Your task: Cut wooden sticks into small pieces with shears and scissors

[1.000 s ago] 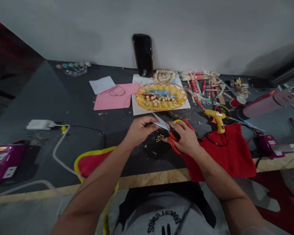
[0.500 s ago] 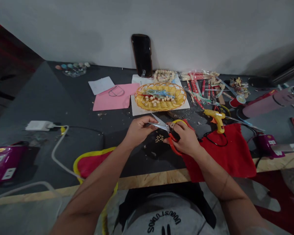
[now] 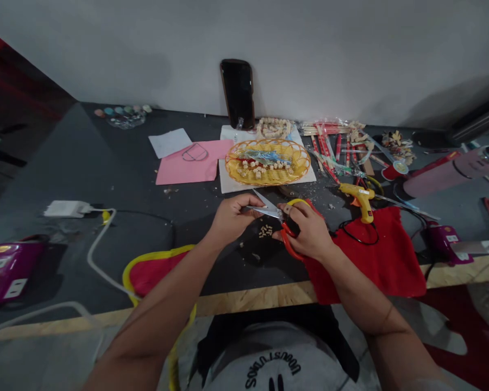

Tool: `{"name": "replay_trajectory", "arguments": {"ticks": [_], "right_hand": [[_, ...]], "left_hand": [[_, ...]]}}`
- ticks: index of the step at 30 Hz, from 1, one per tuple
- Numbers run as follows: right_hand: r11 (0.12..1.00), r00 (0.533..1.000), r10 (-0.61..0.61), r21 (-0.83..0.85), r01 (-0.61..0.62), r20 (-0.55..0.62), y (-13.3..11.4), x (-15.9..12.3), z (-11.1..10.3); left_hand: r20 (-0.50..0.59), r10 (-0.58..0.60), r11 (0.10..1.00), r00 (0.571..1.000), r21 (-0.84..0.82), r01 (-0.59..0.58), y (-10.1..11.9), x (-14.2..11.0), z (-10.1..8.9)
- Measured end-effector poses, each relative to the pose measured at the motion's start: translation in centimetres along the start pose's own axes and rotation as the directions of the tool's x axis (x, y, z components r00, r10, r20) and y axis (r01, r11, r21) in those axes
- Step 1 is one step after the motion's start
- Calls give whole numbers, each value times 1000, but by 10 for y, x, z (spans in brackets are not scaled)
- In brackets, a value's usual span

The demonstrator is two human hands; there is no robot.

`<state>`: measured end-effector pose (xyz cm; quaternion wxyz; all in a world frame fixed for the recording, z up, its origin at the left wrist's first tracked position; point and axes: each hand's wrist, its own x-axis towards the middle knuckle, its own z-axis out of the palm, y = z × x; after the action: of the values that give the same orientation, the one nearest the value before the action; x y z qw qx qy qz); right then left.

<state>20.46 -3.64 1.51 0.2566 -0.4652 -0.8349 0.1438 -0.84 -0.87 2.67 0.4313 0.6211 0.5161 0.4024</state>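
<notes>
My right hand grips red-handled scissors with the silver blades pointing left and parted. My left hand is pinched at the blade tips, holding something too small to make out. Below the blades, several small tan cut pieces lie on the dark table. Just beyond my hands stands a yellow wicker basket with small beads and bits inside.
A red cloth and a yellow glue gun lie at right. Pink paper, a phone leaning on the wall, red sticks, a white adapter with cable, purple devices and a pink bottle surround.
Hardly anything differs; my hands stay at the scissors, with only a slight shift of the view.
</notes>
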Motion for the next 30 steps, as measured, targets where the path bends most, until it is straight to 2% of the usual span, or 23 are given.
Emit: {"name": "replay_trajectory", "arguments": {"ticks": [9,11,14,17,21,23,26,30], "right_hand": [[999,999,45,-13,-45,4,0,0,-3],[998,998,67,-12,-67,-13,3,0,-5],[994,994,107,20,-107,-32,9,1,-8],[994,994,108,-14,-107,5,14,2,-11],[995,983,28,-97,-10,182,16,1,-16],[993,974,14,-114,12,226,16,0,-18],[992,975,23,-126,5,219,16,-1,-22],[978,991,93,-194,-72,99,19,-7,-31]], "left_hand": [[5,-18,996,1000,86,17,1,1,-3],[65,14,986,998,164,-24,0,2,-5],[212,70,940,975,314,-136,-3,5,-7],[279,38,884,960,438,-162,-7,8,-9],[177,-50,784,983,617,-71,-13,11,-13],[102,-66,761,993,648,-16,-16,13,-15],[-4,-68,790,998,610,56,-19,16,-18],[-127,-6,854,992,515,71,-20,16,-19]]}}
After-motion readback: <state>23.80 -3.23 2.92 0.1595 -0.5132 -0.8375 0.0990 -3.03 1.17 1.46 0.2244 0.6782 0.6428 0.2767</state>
